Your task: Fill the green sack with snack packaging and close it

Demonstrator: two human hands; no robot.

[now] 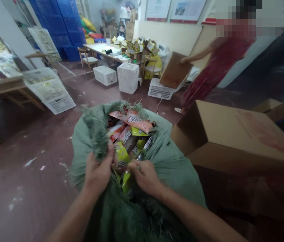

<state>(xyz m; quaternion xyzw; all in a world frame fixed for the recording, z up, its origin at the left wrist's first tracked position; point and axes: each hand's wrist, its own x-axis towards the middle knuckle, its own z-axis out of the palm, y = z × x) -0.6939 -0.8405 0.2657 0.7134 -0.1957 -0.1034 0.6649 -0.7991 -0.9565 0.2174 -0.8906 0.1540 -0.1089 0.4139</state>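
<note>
A big green woven sack [182, 168] bulges in front of me, its frayed mouth open. Inside lie several snack packets in orange, pink and yellow-green, with an orange packet [132, 121] on top at the far rim. My left hand [99, 171] is closed on the sack's ragged left edge, which is blurred. At the near right side of the mouth, my right hand [145, 174] is closed; what its fingers hold is hidden. Just left of that hand, a yellow-green packet [126, 182] sticks up at the near rim.
A large cardboard box [232, 134] stands close on the right. Beyond it, a person in red [215, 64] holds a cardboard piece [176, 70]. White crates [128, 79] stand before a table [101, 48] piled with boxes. Another white crate [53, 90] leans at left. Scraps litter the floor.
</note>
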